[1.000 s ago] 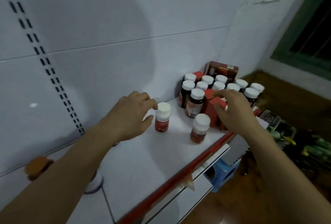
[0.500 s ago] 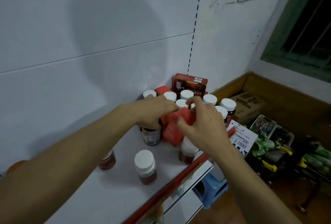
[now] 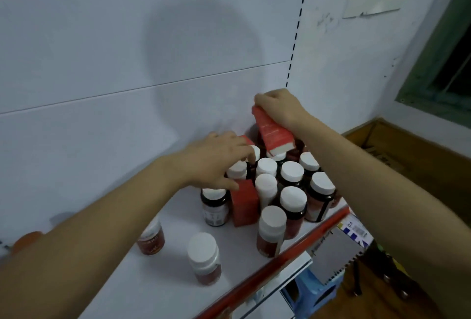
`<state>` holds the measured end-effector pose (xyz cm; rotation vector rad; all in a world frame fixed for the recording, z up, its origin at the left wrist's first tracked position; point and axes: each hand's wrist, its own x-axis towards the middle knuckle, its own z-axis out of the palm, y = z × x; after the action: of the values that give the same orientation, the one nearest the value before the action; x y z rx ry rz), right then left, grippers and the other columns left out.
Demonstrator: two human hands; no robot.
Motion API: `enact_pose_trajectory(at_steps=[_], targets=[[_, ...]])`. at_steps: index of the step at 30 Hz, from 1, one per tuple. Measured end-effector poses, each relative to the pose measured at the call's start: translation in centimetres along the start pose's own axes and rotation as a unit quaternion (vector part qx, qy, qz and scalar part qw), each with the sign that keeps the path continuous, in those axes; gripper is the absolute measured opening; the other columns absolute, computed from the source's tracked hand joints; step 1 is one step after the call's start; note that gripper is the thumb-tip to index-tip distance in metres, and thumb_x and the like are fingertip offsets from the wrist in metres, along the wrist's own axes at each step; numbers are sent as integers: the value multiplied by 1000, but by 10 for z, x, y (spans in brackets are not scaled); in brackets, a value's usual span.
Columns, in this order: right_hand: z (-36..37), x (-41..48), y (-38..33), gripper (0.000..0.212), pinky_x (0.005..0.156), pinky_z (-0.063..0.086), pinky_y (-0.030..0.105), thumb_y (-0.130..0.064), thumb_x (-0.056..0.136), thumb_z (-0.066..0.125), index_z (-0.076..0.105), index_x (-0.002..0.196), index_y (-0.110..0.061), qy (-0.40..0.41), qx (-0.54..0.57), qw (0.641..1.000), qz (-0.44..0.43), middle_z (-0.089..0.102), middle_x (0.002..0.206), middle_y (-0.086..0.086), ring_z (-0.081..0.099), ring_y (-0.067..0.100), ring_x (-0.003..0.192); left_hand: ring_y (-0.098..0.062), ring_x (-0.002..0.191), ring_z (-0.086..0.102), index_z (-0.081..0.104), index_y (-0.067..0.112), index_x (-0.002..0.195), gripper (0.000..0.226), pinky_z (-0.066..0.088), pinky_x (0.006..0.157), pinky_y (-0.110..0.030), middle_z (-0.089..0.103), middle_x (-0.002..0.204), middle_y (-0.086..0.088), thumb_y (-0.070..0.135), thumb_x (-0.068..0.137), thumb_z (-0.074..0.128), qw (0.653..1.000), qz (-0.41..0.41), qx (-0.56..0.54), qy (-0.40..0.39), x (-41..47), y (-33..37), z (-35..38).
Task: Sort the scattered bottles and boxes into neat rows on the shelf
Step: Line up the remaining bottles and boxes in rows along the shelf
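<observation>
White shelf board point(image 3: 158, 280) with a red front edge point(image 3: 280, 255) runs in front of you, backed by a pale panel point(image 3: 102, 64) carrying your head's shadow. A green-framed window point(image 3: 453, 51) sits far right, and a blue stool point(image 3: 313, 290) and a spiral notebook point(image 3: 336, 255) show below the shelf.

Your right hand point(image 3: 280, 109) is at the shelf's back right corner, fingers curled round the upper end of a red box point(image 3: 272, 135). That box is slim, red with faint pale print on its side and a white end. It is tilted, its top toward the panel and its white end hanging just over the caps.

Beneath it stands the bottle cluster point(image 3: 293, 199): dark brown bottles with round white caps and red-brown labels, packed close together from the back corner to the front edge.

Your left hand point(image 3: 216, 163) lies over the cluster's left side, fingers bent across the white caps and one fingertip touching a cap. You cannot tell whether it is gripping a bottle. A second red box point(image 3: 244, 204) stands upright just below your thumb, and a third red box point(image 3: 243, 138) peeks out behind your fingers.

Apart from the cluster, toward the shelf's left, stand two loose bottles: one point(image 3: 205, 257) near the front edge, the other point(image 3: 151, 238) partly hidden under your left forearm.
</observation>
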<state>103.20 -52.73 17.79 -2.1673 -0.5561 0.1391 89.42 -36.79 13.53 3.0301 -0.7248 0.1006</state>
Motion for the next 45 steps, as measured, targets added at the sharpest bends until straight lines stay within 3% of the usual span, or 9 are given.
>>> enact_pose_trajectory(at_steps=[6,9,14,19,29,35,38,41,45], targets=[[41,56,-16,29,81,44,35,-44,95,53,56,100,-16,-204,-436,877,-12,58,108,8,55,30,97,-28,106,51,49,24,123,55,41,87,-44,60,115,-5,65,88,60,992,-80,76,-55,3,39,36],[51,61,-13,33,87,45,39,-43,96,52,59,115,-17,-236,-485,842,7,61,125,10,56,29,104,-29,112,50,42,23,127,51,40,88,-45,60,117,-5,52,91,64,991,-101,81,-41,3,43,45],[68,64,-5,43,66,45,31,-54,89,63,63,112,-18,-293,-478,826,52,65,104,5,62,23,84,-21,104,50,44,28,115,40,43,89,-46,55,113,5,45,85,65,988,-112,-24,101,-29,36,23],[88,66,-2,46,77,55,37,-57,66,80,60,95,-26,-194,-527,827,4,58,82,-4,63,25,88,-8,94,50,42,39,106,32,46,86,-34,53,103,23,50,84,63,950,-155,-183,198,-73,32,-1],[58,55,-21,58,51,37,25,-49,56,88,54,92,-18,-103,-442,891,-3,48,74,1,56,25,71,-7,92,66,54,25,114,33,53,73,-19,66,103,16,34,88,72,723,-231,-473,448,-129,30,3],[20,6,-80,46,59,51,31,-53,64,83,72,91,-17,19,-398,908,-132,66,81,3,58,18,66,-12,86,69,59,38,117,29,55,70,-28,71,102,1,41,89,69,616,-231,-564,500,-176,33,-8],[27,-49,-124,44,62,45,20,-50,68,84,75,104,-27,26,-283,931,-228,67,89,-9,61,9,74,-17,82,69,63,38,116,26,59,65,-38,72,98,0,42,90,65,569,-234,-596,516,-210,32,-22],[60,-109,-171,38,66,47,15,-48,67,85,74,101,-37,-33,-157,950,-267,71,91,-19,66,0,80,-18,73,69,64,31,115,36,57,57,-34,71,93,0,48,83,65,593,-241,-567,519,-259,27,-41],[131,-181,-233,47,65,46,8,-51,66,84,73,109,-37,-129,-169,919,-332,70,95,-22,65,-6,84,-5,80,67,57,40,123,65,54,66,-18,65,97,17,72,68,71,791,-334,-284,427,-350,20,-64]])
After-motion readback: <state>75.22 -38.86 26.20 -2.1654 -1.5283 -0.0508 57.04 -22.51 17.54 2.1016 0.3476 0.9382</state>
